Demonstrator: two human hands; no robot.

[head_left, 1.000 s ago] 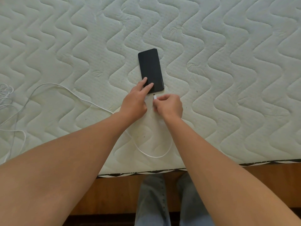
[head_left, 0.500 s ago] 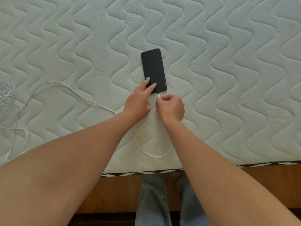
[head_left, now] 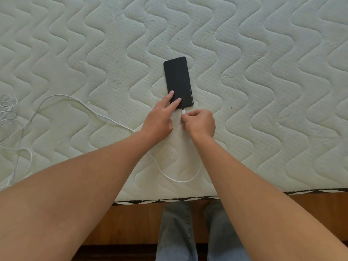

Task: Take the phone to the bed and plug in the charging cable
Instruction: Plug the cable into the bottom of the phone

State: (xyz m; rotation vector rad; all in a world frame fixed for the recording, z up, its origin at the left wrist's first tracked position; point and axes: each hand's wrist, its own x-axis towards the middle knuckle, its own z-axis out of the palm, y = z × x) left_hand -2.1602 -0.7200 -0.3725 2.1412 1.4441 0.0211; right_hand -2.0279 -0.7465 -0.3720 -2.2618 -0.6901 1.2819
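A black phone (head_left: pixel 178 80) lies screen up on the quilted white mattress (head_left: pixel 263 91), its bottom end toward me. My left hand (head_left: pixel 159 119) presses two fingertips on the phone's lower left corner. Just right of it, my right hand (head_left: pixel 200 123) pinches the white charging cable's plug (head_left: pixel 183 111), whose tip touches the phone's bottom edge. The white cable (head_left: pixel 177 178) loops back under my right forearm and runs left across the mattress.
The rest of the cable lies coiled in a loose tangle (head_left: pixel 9 110) at the mattress's left edge. The mattress's front edge (head_left: pixel 169 199) runs across below my forearms, with the wooden bed frame (head_left: pixel 131 223) and my jeans-clad legs (head_left: pixel 188 232) beneath.
My right hand has moved the plug forward from a short gap below the phone to its bottom edge. My left fingers stay on the phone's corner.
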